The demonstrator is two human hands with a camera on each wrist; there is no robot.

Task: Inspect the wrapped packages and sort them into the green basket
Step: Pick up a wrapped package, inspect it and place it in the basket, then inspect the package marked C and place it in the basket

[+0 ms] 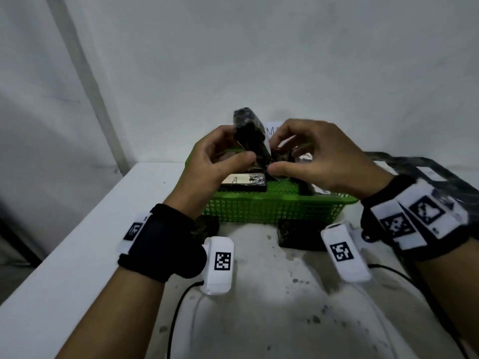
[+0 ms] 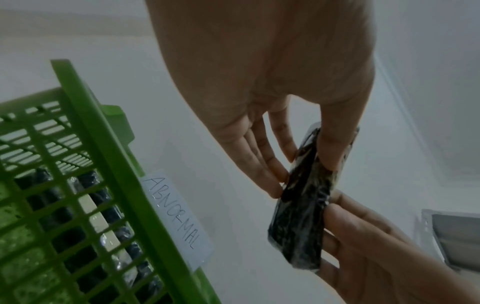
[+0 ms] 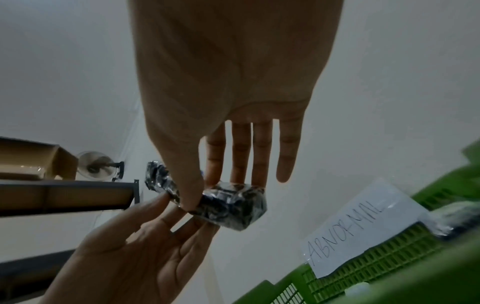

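A black package wrapped in clear film (image 1: 248,133) is held upright over the green mesh basket (image 1: 272,200). My left hand (image 1: 233,151) pinches it between thumb and fingers, which shows plainly in the left wrist view, where the left hand (image 2: 306,174) clamps the package (image 2: 301,216). My right hand (image 1: 272,155) pinches its lower end with thumb and forefinger. In the right wrist view the right hand (image 3: 202,193) has its other fingers straight behind the package (image 3: 231,207). Inside the basket lie more wrapped packages (image 1: 243,181).
A paper label reading ABNORMAL (image 2: 174,216) is taped to the basket's far rim (image 3: 363,267). Two dark packages (image 1: 298,234) (image 1: 207,226) lie on the white table in front of the basket. A black plastic-covered item (image 1: 427,172) sits at the right. The table's left edge runs close by.
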